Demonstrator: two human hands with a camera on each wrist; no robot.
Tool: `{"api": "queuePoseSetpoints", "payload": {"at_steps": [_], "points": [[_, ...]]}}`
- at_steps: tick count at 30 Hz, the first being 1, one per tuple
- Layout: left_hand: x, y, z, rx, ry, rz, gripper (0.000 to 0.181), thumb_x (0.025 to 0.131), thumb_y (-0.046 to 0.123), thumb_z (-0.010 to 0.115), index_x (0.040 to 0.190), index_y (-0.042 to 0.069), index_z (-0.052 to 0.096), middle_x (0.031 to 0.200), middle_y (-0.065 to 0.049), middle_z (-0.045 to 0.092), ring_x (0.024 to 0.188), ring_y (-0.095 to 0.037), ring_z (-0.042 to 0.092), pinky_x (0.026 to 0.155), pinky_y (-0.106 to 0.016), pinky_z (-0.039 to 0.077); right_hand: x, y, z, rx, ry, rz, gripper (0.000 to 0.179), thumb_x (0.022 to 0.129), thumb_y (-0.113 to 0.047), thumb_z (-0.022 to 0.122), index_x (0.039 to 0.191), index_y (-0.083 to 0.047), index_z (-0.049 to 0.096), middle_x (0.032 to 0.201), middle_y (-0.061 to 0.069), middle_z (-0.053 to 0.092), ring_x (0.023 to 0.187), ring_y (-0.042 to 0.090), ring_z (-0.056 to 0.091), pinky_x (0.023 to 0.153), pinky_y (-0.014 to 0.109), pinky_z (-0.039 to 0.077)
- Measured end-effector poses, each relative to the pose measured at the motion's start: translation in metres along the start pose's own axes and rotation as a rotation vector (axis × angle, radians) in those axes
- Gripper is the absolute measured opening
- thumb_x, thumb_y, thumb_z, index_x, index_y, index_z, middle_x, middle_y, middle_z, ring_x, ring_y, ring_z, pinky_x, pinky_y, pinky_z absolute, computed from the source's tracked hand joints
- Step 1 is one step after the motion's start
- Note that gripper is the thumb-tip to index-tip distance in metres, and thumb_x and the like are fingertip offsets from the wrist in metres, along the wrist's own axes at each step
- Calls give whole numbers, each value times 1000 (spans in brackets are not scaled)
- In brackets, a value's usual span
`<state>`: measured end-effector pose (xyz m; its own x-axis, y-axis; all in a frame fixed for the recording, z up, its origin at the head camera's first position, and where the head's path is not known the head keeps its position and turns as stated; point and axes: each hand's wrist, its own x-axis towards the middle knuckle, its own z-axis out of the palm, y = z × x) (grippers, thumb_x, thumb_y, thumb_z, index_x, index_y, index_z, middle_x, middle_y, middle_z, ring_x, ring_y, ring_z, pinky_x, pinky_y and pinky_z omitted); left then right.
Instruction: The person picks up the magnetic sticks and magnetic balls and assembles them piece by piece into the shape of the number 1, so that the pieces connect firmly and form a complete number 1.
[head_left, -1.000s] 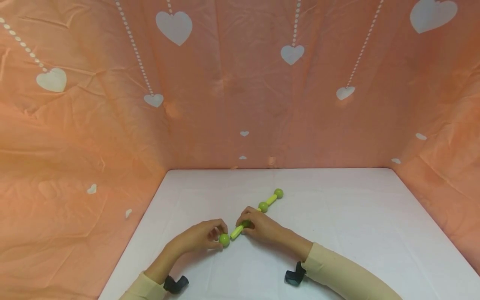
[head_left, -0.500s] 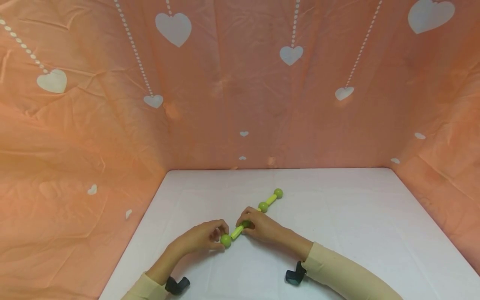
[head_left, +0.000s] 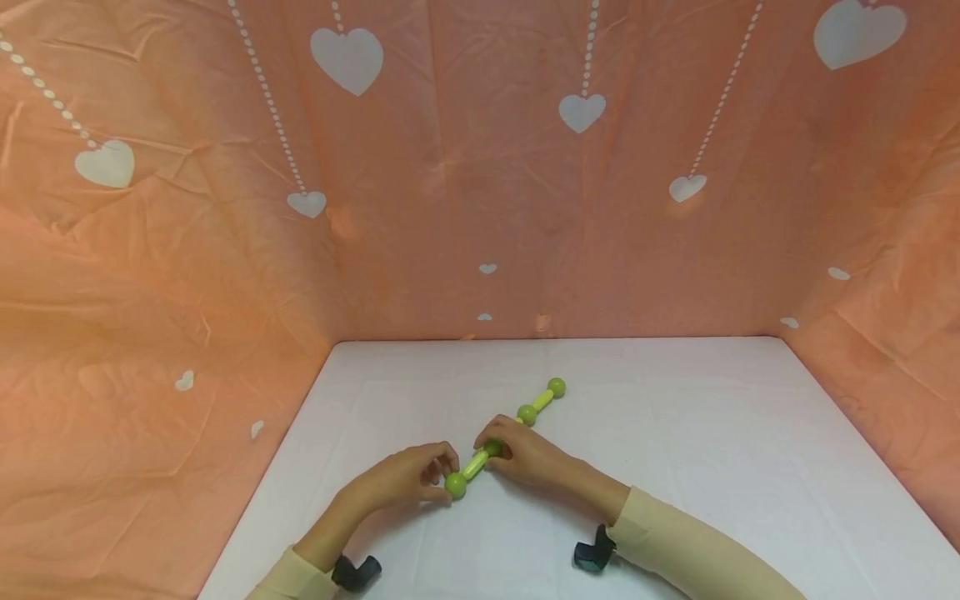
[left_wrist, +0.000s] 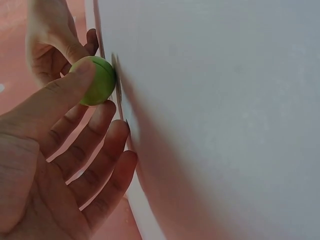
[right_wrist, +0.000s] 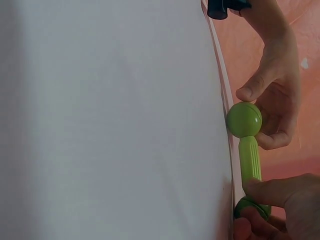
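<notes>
Between thumb and fingers, my left hand (head_left: 405,477) pinches a green ball (head_left: 455,486) just above the white table. That ball meets the end of a ribbed yellow-green rod (right_wrist: 249,157); how deep the rod sits in it cannot be seen. At the rod's other end, my right hand (head_left: 525,452) grips a second green ball (right_wrist: 251,206), partly covered by the fingers. Beyond the right hand the chain runs on, away to the right: another green ball (head_left: 527,414), a short rod (head_left: 543,401) and an end ball (head_left: 557,387). The right hand hides most of the rod before them.
The white tabletop (head_left: 697,450) spreads around both hands. Orange cloth (head_left: 465,208) with white hearts hangs behind it and at both sides. Each wrist carries a black camera mount, the left one (head_left: 357,573) and the right one (head_left: 594,550) low over the table.
My left hand has shifted slightly right and toward me with its ball, closing the small gap to the rod. The right hand and the rest of the chain stay nearly still.
</notes>
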<state>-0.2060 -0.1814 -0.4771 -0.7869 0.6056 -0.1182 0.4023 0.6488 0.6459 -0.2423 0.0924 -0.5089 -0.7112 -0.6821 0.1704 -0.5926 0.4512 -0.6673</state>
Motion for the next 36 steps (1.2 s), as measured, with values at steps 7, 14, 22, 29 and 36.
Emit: {"api": "queuePoseSetpoints", "payload": {"at_steps": [7, 14, 22, 29, 36], "points": [[0, 1, -1, -7, -14, 13, 33, 89, 19, 89, 113, 21, 66, 103, 11, 67, 95, -12, 63, 83, -29, 54, -8, 4, -4, 38, 56, 13, 31, 100, -7, 75, 130, -12, 69, 124, 0, 63, 93, 12, 59, 83, 26, 53], [2, -1, -1, -19, -37, 23, 33, 89, 18, 89, 115, 21, 68, 105, 12, 68, 96, -11, 63, 85, -29, 54, -16, 8, -6, 37, 131, -4, 23, 99, -5, 75, 120, -12, 69, 114, 1, 60, 92, 9, 63, 79, 24, 56], [4, 2, 3, -3, -55, 10, 33, 89, 21, 90, 113, 24, 69, 102, 15, 67, 96, -9, 63, 86, -29, 55, -23, 6, -9, -15, 172, 26, 21, 97, -8, 79, 116, -12, 70, 100, -1, 62, 89, 10, 58, 79, 27, 53], [5, 8, 7, 14, -65, 7, 32, 89, 23, 90, 112, 26, 69, 100, 17, 66, 95, -8, 62, 86, -29, 54, -30, -2, -11, -70, 168, 137, 22, 97, -16, 81, 115, -17, 70, 92, -10, 69, 78, 4, 58, 70, 27, 50], [6, 11, 11, 10, -71, 10, 30, 90, 26, 89, 112, 28, 68, 100, 19, 66, 95, -6, 62, 86, -28, 54, -34, -3, -9, -96, 202, 194, 20, 97, -19, 82, 112, -18, 69, 90, -10, 70, 77, 5, 59, 69, 29, 49]]}}
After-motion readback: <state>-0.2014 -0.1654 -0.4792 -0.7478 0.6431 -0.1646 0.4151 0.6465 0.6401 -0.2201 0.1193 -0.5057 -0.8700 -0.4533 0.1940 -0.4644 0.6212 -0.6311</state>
